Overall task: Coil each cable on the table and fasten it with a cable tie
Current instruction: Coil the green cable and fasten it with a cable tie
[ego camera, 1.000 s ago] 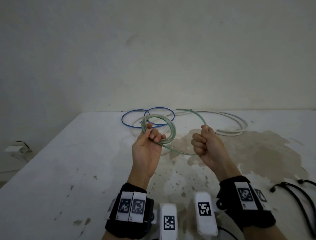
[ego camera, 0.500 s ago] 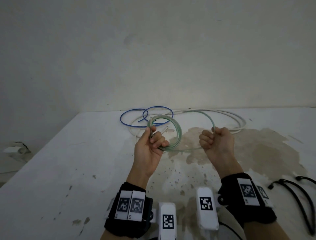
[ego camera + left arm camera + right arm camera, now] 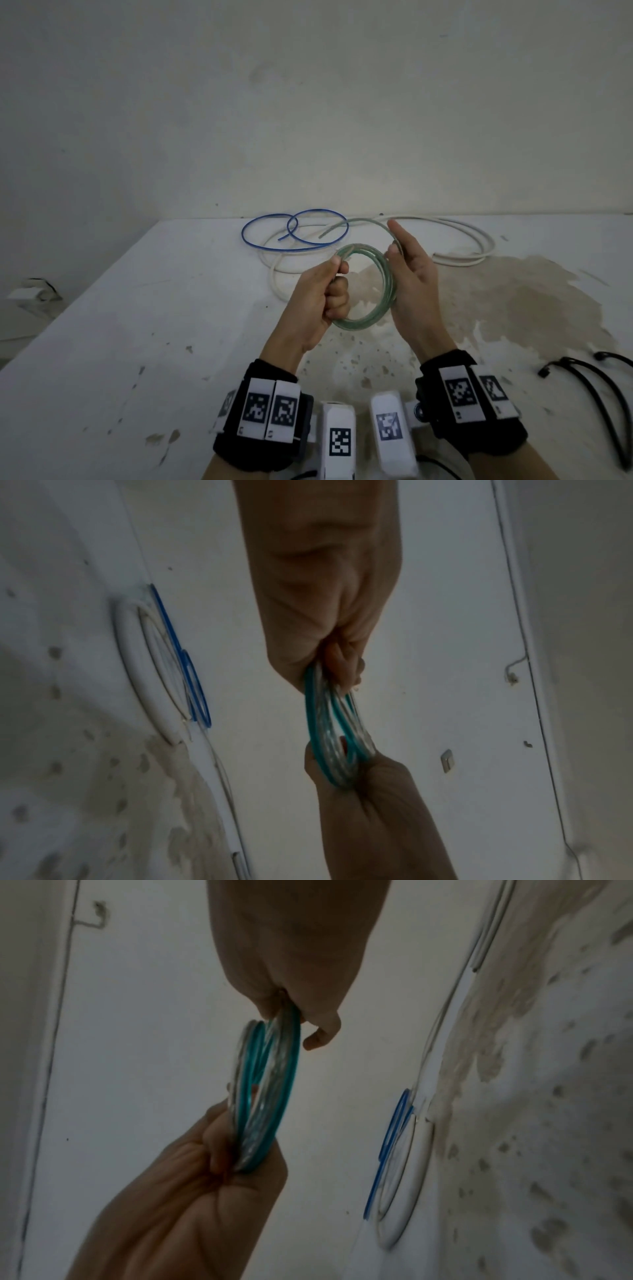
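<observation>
At the far left, off the white stained table (image 3: pixel 102 342), a small white fitting with a dark lead (image 3: pixel 29 293) sits low by the wall. On the table's far side a thin blue wire in two overlapping loops (image 3: pixel 294 229) lies loose, crossing a thick white cable (image 3: pixel 472 240) that sweeps in a wide arc to the right; neither is coiled tight or tied.

Nearer, above the table, the left hand (image 3: pixel 322 301) is curled in a fist round one side of the translucent green cable (image 3: pixel 376 291), wound into a small ring of several turns, with a short end poking out by the thumb. The right hand (image 3: pixel 411 284) is at the ring's opposite side; from the head view its fingers look fairly straight, but the wrist views show it pinching the bundled turns (image 3: pixel 270 1085). A pale green tail (image 3: pixel 342 226) trails from the right hand's fingers back over the table.

Judging by this, the winding of the green cable is nearly done. The next move calls for gathering the remaining tail into the ring, then fetching a tie while one hand keeps the turns from springing apart. At the far right lie looped black straps (image 3: pixel 589 387), possibly the ties.
</observation>
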